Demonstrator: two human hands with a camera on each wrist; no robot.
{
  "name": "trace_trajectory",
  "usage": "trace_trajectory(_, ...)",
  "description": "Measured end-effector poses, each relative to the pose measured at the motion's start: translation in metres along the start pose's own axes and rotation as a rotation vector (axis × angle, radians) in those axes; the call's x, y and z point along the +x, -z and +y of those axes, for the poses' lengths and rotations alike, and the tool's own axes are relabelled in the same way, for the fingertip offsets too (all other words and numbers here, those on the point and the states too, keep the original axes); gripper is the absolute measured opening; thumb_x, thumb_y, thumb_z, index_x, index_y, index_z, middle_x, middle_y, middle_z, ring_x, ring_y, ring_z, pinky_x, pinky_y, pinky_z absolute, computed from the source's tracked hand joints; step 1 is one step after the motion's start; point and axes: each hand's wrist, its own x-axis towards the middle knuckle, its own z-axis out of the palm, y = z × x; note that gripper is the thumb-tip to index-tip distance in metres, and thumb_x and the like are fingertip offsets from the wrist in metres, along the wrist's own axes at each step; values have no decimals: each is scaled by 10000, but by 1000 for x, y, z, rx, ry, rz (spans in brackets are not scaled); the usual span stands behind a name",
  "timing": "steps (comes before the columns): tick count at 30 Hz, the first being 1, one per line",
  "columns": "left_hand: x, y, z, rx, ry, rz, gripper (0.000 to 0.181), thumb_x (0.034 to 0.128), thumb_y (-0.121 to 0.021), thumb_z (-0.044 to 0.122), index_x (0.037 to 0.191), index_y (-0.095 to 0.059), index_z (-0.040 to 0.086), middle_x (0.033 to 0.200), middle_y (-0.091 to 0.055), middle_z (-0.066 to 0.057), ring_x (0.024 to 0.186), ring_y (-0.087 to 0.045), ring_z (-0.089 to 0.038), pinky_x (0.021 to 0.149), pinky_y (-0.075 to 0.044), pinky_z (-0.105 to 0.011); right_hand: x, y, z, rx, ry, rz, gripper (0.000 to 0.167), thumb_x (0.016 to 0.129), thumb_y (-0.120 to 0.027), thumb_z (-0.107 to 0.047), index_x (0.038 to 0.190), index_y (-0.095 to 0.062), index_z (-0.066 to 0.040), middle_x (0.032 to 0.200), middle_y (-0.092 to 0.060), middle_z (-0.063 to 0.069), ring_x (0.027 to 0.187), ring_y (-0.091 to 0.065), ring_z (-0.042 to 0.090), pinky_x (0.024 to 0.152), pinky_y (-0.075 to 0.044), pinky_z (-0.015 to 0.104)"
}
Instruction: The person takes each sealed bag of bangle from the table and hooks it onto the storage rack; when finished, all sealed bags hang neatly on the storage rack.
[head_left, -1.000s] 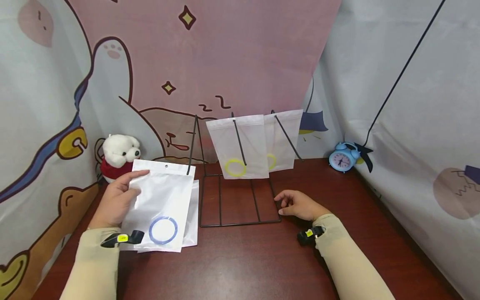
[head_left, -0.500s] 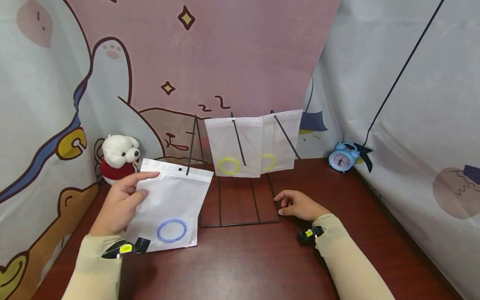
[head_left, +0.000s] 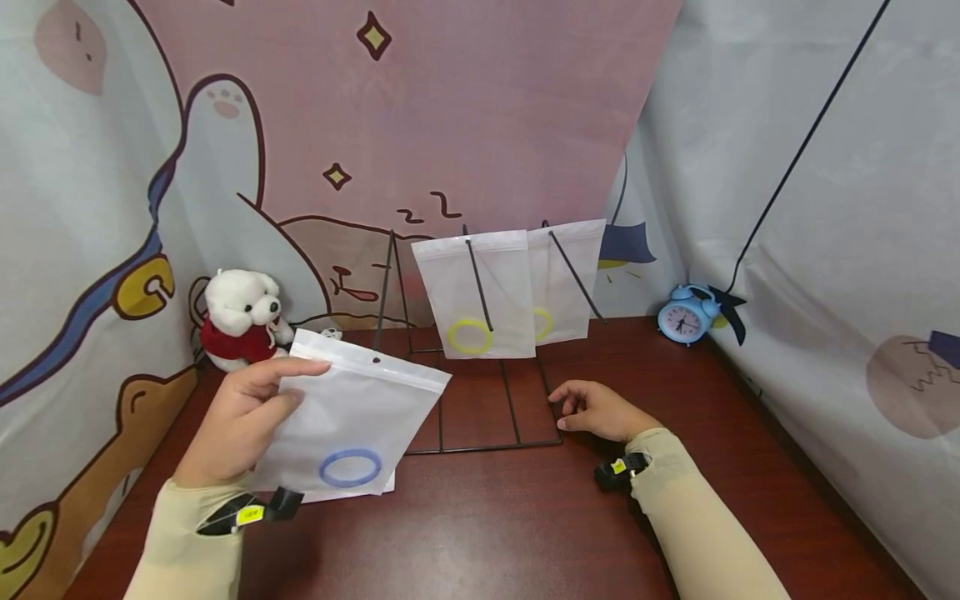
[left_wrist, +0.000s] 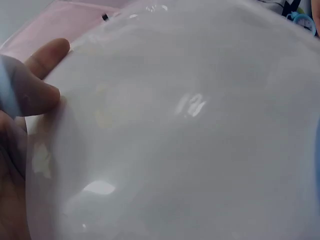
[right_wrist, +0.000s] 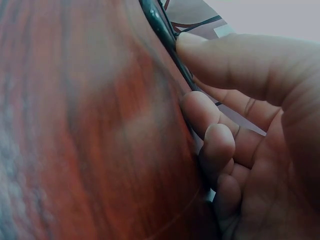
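Only in head view, white bag's (head_left: pixel 352 408) blue ring (head_left: pixel 351 483), entire

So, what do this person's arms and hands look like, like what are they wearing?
Long, pale beige sleeves, plain and slightly wrinkled at the cuffs: left sleeve and right sleeve. Over each cuff sits a small black wrist device, left and right, with a yellow label whose print is too small to read. The left hand and right hand are gloveless.
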Motion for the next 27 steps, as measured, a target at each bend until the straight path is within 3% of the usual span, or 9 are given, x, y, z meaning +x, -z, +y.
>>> trace_trajectory(8, -3, -5, 2, -176, -112, 6, 517, 876, -460, -285, 1206, -760, -21, 1126, -755, 18, 524, -327, -133, 401, -231, -316, 0, -1, 1, -6, -4, 1, 371, 902, -830, -128, 1241, -691, -70, 967, -641, 93, 809, -571, 184, 686, -481, 275)
trace_trajectory(11, -2, -6, 1, -180, -122, 26, 515, 881, -462, -280, 1214, -755, -18, 991, -721, 34, 508, -333, -124, 399, -237, -307, 1, -2, 3, -11, -12, 1, 367, 901, -830, -135, 1238, -694, -84, 959, -639, 71, 806, -576, 182, 688, -486, 276)
trace_trajectory(15, -1, -7, 0, -168, -112, 26, 510, 908, -460, -254, 1251, -740, -1, 713, -505, 31, 424, -293, -122, 366, -241, -278, 1, -2, 5, -14, -22, -1, 368, 898, -833, -139, 1237, -696, -101, 958, -636, 60, 815, -579, 200, 695, -491, 284)
trace_trajectory(22, 1, -13, 1, -181, -82, 65, 478, 923, -474, -240, 1255, -732, -15, 709, -489, -1, 424, -289, -126, 357, -235, -282, 0, -1, 4, -19, -18, -1, 354, 905, -827, -136, 1232, -695, -106, 957, -636, 57, 831, -581, 216, 706, -494, 296)
trace_trajectory(27, 0, -15, 1, -172, -52, 109, 472, 932, -472, -226, 1246, -740, 3, 573, -392, 8, 402, -299, -117, 338, -215, -267, 1, -1, 3, -25, -19, 1, 348, 907, -824, -133, 1230, -696, -109, 955, -635, 58, 832, -579, 215, 707, -492, 295)
